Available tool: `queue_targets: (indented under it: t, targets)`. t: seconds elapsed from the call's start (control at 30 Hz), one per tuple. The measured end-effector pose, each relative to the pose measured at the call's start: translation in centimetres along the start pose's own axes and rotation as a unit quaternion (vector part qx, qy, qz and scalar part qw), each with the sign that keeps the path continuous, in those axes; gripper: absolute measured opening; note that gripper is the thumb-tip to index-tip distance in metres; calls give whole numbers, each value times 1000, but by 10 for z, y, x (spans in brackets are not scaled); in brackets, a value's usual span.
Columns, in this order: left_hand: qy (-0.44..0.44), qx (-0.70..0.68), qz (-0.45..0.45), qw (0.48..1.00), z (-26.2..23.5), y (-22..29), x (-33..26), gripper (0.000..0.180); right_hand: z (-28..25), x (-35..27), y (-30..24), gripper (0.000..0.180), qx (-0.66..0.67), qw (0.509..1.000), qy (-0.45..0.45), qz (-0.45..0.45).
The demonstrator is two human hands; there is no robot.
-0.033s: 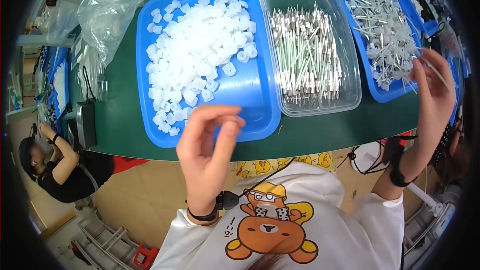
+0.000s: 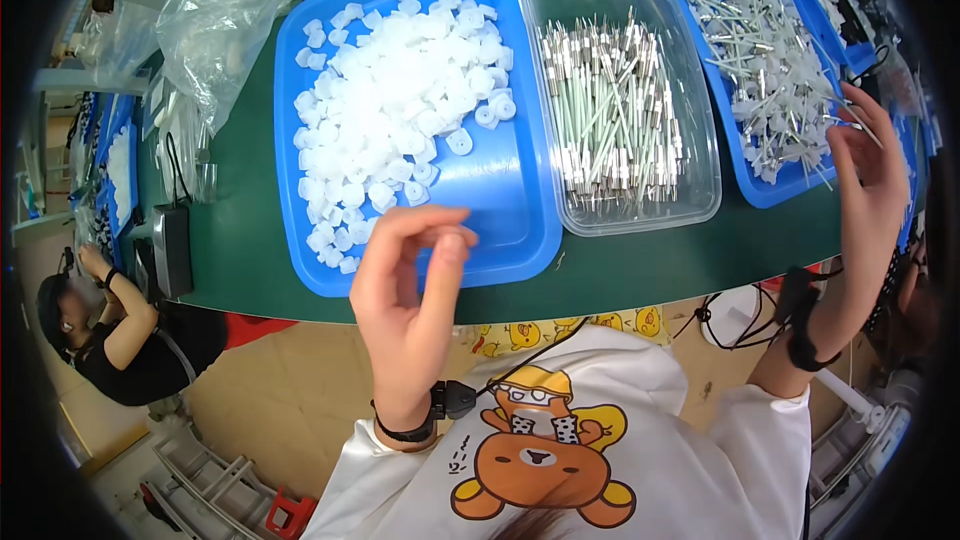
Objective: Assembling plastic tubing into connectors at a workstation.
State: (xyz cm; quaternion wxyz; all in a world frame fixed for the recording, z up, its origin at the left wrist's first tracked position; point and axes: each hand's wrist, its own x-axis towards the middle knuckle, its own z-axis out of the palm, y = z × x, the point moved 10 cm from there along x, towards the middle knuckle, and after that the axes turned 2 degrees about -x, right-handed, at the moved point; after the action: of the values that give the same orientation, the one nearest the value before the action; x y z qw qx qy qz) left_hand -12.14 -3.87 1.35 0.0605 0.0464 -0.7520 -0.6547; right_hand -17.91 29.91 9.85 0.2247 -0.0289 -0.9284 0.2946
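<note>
A: Head view, left hand (image 2: 408, 295)?
B: Left of the clear tub (image 2: 704, 175), over the blue tray (image 2: 495, 182) of white caps (image 2: 385, 110). Half-curled; couldn't tell if it held anything.
A: Right hand (image 2: 872, 175)?
B: Right of the tub, half-open, thin rod (image 2: 862, 127) at its fingers; grip unclear.
</note>
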Motion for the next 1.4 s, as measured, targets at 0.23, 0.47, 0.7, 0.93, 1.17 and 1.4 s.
queue_targets:
  t: [0.23, 0.47, 0.7, 0.93, 1.17, 1.4]
  targets:
    - [33, 137, 38, 989, 2, -2, 4, 11, 29, 10, -49, 25, -129, 974, -143, -119]
    - [58, 147, 32, 987, -6, -3, 7, 9, 125, -7, -150, 25, -165, 810, -296, -478]
    - [62, 159, 45, 984, -7, -1, 7, 9, 162, -31, -161, 27, -89, 713, -320, -618]
    - [43, 157, 33, 986, -7, -3, 8, 7, 169, -35, -152, 24, -151, 682, -306, -648]
    - [49, 165, 44, 984, -7, -1, 8, 7, 178, -35, -150, 17, -168, 648, -313, -674]
    - [51, 169, 47, 983, -6, 0, 8, 7, 173, -36, -149, 16, -156, 645, -297, -686]
